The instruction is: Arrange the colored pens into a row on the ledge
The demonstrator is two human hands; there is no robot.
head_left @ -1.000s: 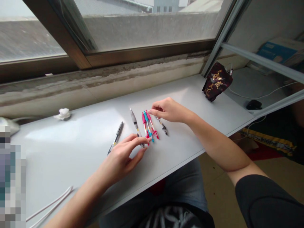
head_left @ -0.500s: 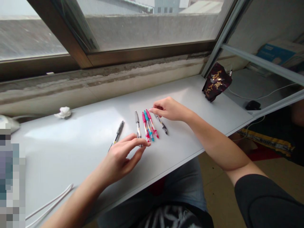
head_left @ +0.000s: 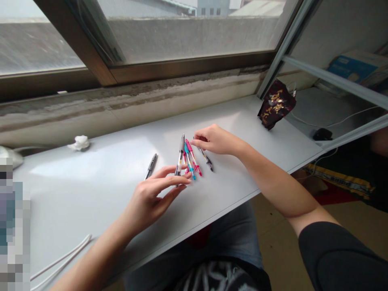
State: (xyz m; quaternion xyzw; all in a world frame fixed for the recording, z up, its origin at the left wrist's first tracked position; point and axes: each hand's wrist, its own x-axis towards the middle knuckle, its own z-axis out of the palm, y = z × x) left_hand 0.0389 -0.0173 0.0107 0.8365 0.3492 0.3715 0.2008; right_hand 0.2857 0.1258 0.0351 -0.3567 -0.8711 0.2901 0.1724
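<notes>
My left hand (head_left: 160, 190) has its fingers closed about the lower end of a clear-barrelled pen with a grey top (head_left: 181, 155), raised at a slant over the desk. Part of a pink pen is hidden behind it. Beside that lie a teal pen (head_left: 189, 157) and another pink pen (head_left: 194, 158), roughly side by side. My right hand (head_left: 210, 139) is curled, thumb and finger together at the upper end of a pen with black parts (head_left: 207, 160). Left of the group, a dark grey pen (head_left: 151, 165) lies on the desk, its lower end behind my left hand.
The pale desk (head_left: 91, 194) runs along a window ledge. A crumpled white tissue (head_left: 80, 142) is at the back left, a white cable (head_left: 72, 252) at the front left. A dark packet (head_left: 276, 105) stands by the metal frame (head_left: 333, 74) on the right.
My left hand has taken hold of the grey-topped pen and lifted it, moving it right over the first pink pen. My right hand stays in nearly the same place.
</notes>
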